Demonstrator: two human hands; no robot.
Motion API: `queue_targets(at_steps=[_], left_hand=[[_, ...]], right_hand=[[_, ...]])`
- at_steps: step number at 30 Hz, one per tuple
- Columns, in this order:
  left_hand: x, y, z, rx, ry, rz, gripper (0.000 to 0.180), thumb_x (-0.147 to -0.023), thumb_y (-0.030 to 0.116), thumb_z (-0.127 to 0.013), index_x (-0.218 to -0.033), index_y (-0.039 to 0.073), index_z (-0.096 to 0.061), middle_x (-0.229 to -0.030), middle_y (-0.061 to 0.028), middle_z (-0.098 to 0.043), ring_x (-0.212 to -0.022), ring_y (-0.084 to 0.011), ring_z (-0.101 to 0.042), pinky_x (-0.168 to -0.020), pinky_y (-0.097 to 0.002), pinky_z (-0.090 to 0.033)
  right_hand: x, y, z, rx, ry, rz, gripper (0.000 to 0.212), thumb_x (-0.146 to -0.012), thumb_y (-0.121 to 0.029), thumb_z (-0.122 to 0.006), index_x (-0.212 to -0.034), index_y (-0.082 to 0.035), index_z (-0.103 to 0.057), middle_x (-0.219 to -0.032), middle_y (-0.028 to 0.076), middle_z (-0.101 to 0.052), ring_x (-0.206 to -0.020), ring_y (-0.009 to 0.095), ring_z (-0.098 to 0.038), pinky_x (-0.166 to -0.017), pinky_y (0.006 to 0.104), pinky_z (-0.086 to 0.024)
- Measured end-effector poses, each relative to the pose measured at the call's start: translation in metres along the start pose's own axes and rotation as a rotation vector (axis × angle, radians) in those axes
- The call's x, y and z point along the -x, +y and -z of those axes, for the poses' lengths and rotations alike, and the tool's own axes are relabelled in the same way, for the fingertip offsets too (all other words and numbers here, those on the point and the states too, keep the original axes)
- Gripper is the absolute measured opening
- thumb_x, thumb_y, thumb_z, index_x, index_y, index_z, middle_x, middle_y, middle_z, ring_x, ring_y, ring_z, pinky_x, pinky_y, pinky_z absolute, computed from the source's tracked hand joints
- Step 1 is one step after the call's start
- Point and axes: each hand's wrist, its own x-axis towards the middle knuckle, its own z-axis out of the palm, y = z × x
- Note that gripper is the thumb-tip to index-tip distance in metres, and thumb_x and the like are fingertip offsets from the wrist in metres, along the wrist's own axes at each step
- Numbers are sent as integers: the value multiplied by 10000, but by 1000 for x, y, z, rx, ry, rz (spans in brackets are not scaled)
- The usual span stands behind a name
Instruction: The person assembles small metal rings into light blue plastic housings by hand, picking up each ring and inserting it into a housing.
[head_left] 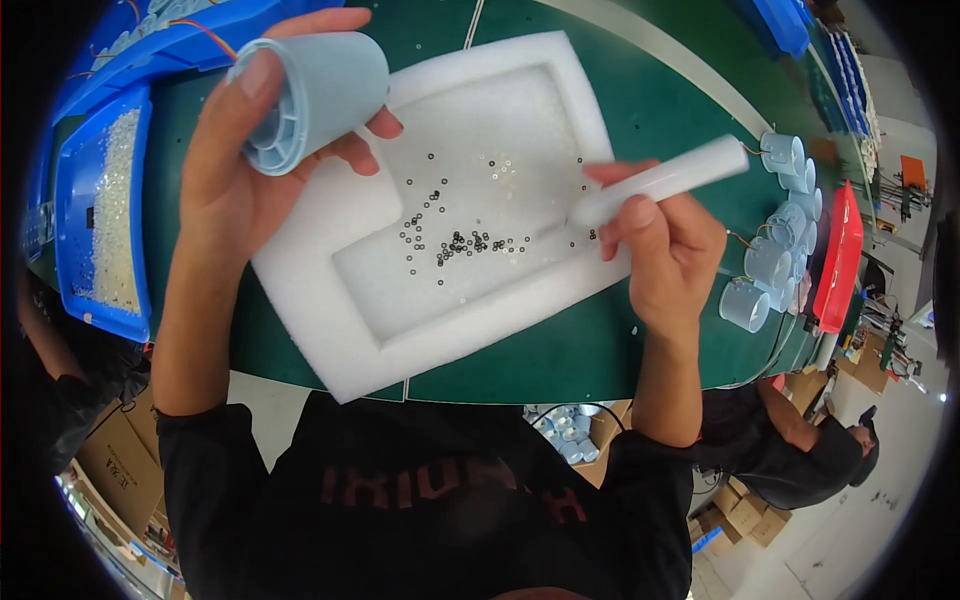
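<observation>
My left hand [235, 150] is wrapped round a light blue plastic cup-shaped housing [335, 85], tilted with its ribbed open end toward the lower left. Red and yellow wires [210, 32] run up by its rim. In my right hand [665, 240] is a smooth white rod [690, 170], gripped between thumb and fingers and slanting up to the right; its lower tip is blurred. Between the hands lies a white foam tray [310, 340]. Many small black rings [470, 243] are scattered in its recess, with a few pale ones [505, 170] higher up.
At the left stands a blue bin [75, 240] of small pale pieces, with another blue bin of housings [170, 50] behind. Several light blue housings [768, 262] line the right side of the green table [480, 380], beside a red tray [838, 260]. A co-worker [800, 450] is at lower right.
</observation>
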Motion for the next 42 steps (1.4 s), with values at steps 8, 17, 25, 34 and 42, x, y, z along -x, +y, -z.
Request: queue_targets(at_steps=[8, 17, 25, 34, 42], left_hand=[[3, -4, 12, -39, -44, 9, 832, -860, 625, -437, -1378, -20, -342, -997, -161, -589, -867, -218, -623, -599, -254, -525], [4, -6, 17, -113, -50, 70, 895, -804, 682, -467, -1395, 22, -336, -1055, -153, -591, -864, -241, -651, -618, -272, -554], [4, -6, 15, -99, -48, 50, 899, -805, 679, -470, -1400, 21, -327, -1050, -160, -589, -873, -239, -646, -618, -268, -553], [3, -8, 15, -94, -82, 29, 870, -818, 668, -459, -1392, 25, -340, -1053, -164, -595, -891, -251, -642, -637, -286, -548], [0, -5, 14, -29, -197, 33, 780, -844, 591, -503, -1365, 26, -371, -1084, -193, -589, -954, -323, -627, -715, -380, -549]], right_hand=[[-2, 11, -14, 19, 124, 119, 229, -669, -17, -768, -767, -39, -562, -759, 65, -692, -616, 88, -644, -564, 200, -505], [1, 12, -18, 169, 104, 161, 237, -656, -51, -788, -763, -59, -577, -729, 51, -688, -601, 102, -648, -539, 203, -502], [-1, 13, -18, 203, 91, 210, 233, -658, -42, -788, -779, -57, -589, -746, 62, -682, -613, 120, -653, -544, 205, -502], [1, 2, -15, 323, -58, 335, 252, -645, 3, -773, -817, -43, -595, -790, 89, -672, -646, 164, -644, -554, 227, -493], [8, -10, -26, 306, 47, 159, 257, -666, -7, -790, -841, -19, -602, -822, 102, -673, -689, 162, -651, -577, 227, -505]])
